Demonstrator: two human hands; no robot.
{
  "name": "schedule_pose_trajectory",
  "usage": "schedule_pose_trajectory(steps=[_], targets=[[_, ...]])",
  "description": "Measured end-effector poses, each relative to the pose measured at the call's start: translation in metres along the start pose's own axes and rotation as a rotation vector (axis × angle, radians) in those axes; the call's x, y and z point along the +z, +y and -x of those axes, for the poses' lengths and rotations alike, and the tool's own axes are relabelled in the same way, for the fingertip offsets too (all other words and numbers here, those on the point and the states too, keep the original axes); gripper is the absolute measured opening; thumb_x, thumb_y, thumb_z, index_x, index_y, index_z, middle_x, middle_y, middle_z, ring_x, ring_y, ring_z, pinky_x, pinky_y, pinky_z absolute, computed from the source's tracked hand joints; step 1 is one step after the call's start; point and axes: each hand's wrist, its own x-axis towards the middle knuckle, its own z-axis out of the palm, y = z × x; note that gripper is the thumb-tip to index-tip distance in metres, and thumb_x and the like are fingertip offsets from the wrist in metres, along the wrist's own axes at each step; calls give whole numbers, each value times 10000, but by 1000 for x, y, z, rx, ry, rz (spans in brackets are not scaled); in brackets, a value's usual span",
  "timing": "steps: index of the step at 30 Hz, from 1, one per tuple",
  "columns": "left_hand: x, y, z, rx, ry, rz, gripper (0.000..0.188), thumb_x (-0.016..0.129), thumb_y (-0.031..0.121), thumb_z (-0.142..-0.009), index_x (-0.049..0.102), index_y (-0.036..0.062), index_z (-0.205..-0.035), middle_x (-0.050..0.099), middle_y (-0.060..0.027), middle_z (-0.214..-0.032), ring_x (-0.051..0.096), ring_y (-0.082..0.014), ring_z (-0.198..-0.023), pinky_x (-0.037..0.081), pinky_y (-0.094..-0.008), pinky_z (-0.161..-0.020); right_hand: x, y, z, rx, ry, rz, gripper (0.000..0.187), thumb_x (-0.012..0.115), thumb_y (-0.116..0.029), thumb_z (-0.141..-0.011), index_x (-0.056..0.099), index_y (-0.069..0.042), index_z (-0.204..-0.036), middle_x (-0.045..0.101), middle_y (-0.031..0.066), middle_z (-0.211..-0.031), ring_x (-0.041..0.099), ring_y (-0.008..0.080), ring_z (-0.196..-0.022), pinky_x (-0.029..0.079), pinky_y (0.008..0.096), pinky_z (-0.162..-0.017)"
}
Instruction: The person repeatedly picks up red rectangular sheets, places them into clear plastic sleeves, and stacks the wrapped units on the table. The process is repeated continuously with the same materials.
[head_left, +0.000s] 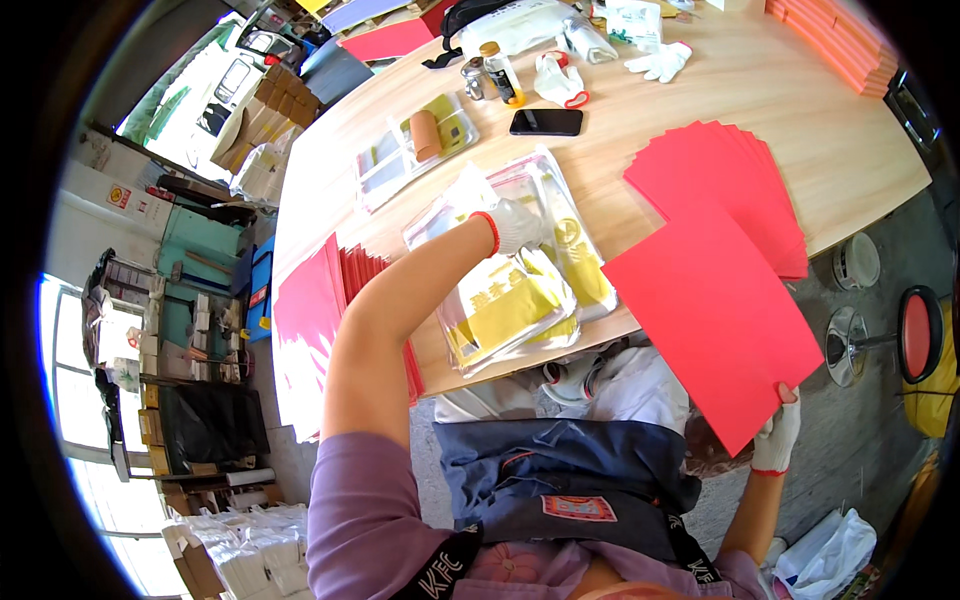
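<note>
In a white glove with a fingerless thumb, my right hand [778, 436] grips the lower right corner of a red sheet [712, 318]. The sheet is held tilted past the table's front edge, and its far end overlaps a fanned stack of red sheets [715, 185]. My left hand [517, 228], in a white glove with a red cuff, is over the clear plastic bags [510, 315] with yellow print. Its fingers look closed on the edge of the top bag, though they partly blend into the white plastic. More yellow-printed bags [578, 250] lie beside it.
Another red stack [318, 325] lies at the table's left edge. Farther back are more bags [375, 170] under a brown roll [424, 135], a phone [546, 122], a bottle [502, 75] and a loose glove [662, 62]. A stool [915, 335] stands to the right.
</note>
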Motion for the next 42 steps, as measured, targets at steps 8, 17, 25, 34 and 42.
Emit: schedule_pose_trajectory(steps=[8,17,25,34,42], targets=[[8,18,4,192,160,-187,345,575,71,-729,565,185,-1055,599,-66,-938,631,-268,-763,510,-385,-608,-5,-2,-7,35,47,-15,471,516,-172,-856,364,-5,-1269,588,94,-823,341,62,-306,258,207,-278],[0,16,-7,196,294,-171,353,553,93,-763,493,216,-1088,516,-38,-1020,573,-249,-843,463,-380,-779,2,-1,-4,24,103,32,393,469,-170,-893,379,-18,-1244,472,4,-570,295,55,-305,214,201,-279],[-9,7,-5,379,286,-312,217,534,108,-755,594,186,-948,553,3,-924,522,-185,-912,381,-354,-897,-2,-2,1,16,130,50,451,521,-175,-850,386,-9,-1246,572,79,-838,386,70,-339,281,201,-290],[-12,-14,93,153,440,-58,181,549,112,-733,579,215,-879,564,1,-790,575,-231,-827,478,-331,-685,16,-5,10,-28,117,33,363,470,-146,-884,395,-16,-1214,491,12,-587,294,58,-289,227,208,-270],[-99,-60,208,-542,746,520,227,636,189,-809,632,76,-1006,647,-31,-797,620,-193,-763,483,-311,-671,-27,0,11,-90,-144,-145,373,491,-182,-870,437,-21,-1202,570,40,-716,319,69,-300,257,213,-295]])
